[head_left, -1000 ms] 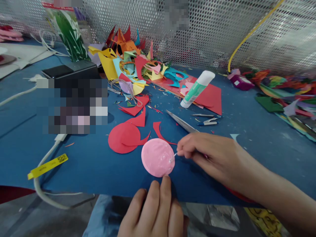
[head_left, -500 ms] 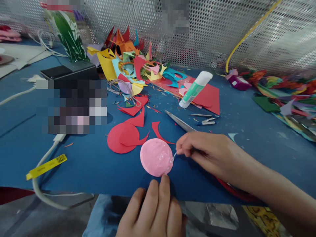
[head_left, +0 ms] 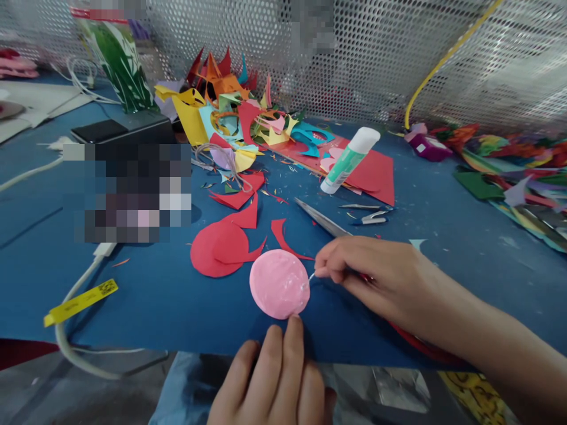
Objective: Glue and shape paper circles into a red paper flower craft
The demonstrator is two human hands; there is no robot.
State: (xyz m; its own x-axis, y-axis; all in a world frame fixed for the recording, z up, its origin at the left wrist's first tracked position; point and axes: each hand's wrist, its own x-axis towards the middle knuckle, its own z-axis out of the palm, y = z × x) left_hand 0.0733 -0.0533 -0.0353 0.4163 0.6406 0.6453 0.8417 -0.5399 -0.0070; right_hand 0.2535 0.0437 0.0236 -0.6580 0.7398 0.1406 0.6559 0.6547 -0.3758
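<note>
The pink circle (head_left: 279, 283) lies flat on the blue surface (head_left: 168, 295), close to the near edge. It looks wet & shiny w/ glue. The right hand (head_left: 367, 274) pinches a thin white stick (head_left: 311, 276) in a tight grip; the stick tip touches the circle's right edge. The left hand (head_left: 277, 381) comes up from below the surface edge. Its fingertips (head_left: 295, 323) press the circle's near rim, fingers flat & close together, holding nothing.

Just left of the stick grip, past the pink circle, a red circle (head_left: 212, 251) lies flat, touching the pink one or nearly so; can't tell which. Red scraps (head_left: 243, 206) sit behind it. Right behind the right hand, scissors blades (head_left: 321, 218) poke out. Farther back lies a glue stick (head_left: 349, 159) on red paper (head_left: 376, 174), then a big pile of cut paper (head_left: 234, 112) by the mesh wall (head_left: 398, 53).

Open blue room is left of the circles, up to a white cable (head_left: 75, 301) w/ a yellow tag (head_left: 80, 301). More open room is right of the right hand.
</note>
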